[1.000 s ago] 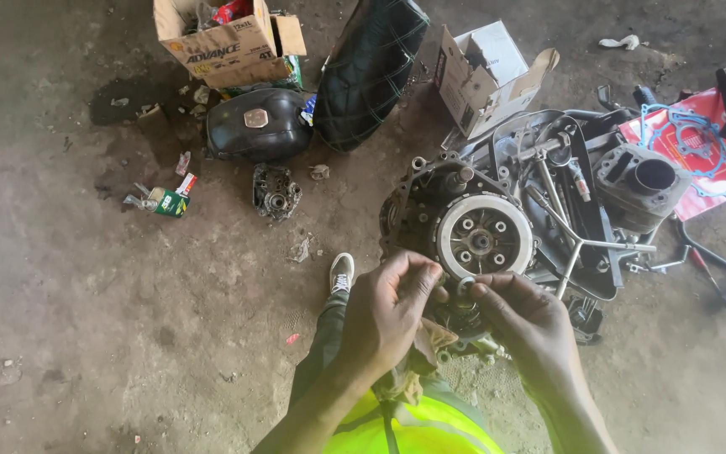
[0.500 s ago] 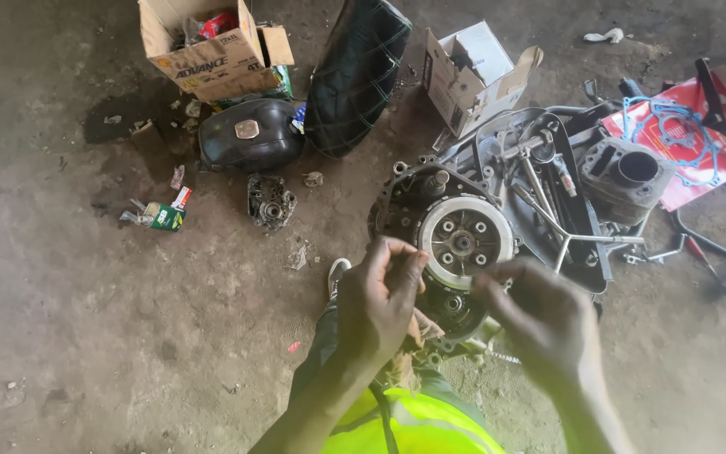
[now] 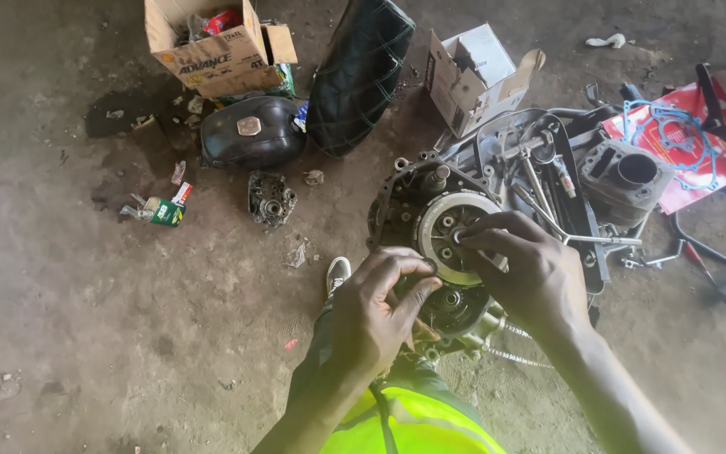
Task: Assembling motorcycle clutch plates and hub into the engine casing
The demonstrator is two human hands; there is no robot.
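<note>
A motorcycle engine point(image 3: 397, 202) lies on the dirt floor with its side cover off. A round silver clutch plate point(image 3: 439, 220) shows on it. My right hand point(image 3: 527, 269) rests on that plate, fingertips pinched at its centre; whether it grips a small part I cannot tell. My left hand point(image 3: 376, 311) hovers at the plate's lower left edge, thumb and fingers curled together around something small and hidden. Below the plate sits a dark gear point(image 3: 455, 307).
A black fuel tank point(image 3: 249, 130), a black seat point(image 3: 359, 71) and two cardboard boxes point(image 3: 203, 46) point(image 3: 472, 76) lie at the back. A cylinder block point(image 3: 623, 176), a red gasket sheet point(image 3: 674, 139), a small engine part point(image 3: 270, 199) and a green packet point(image 3: 161, 210) surround the engine.
Both hands have moved up from below the clutch plate onto it. The right hand now covers the plate's centre. The view has shifted slightly.
</note>
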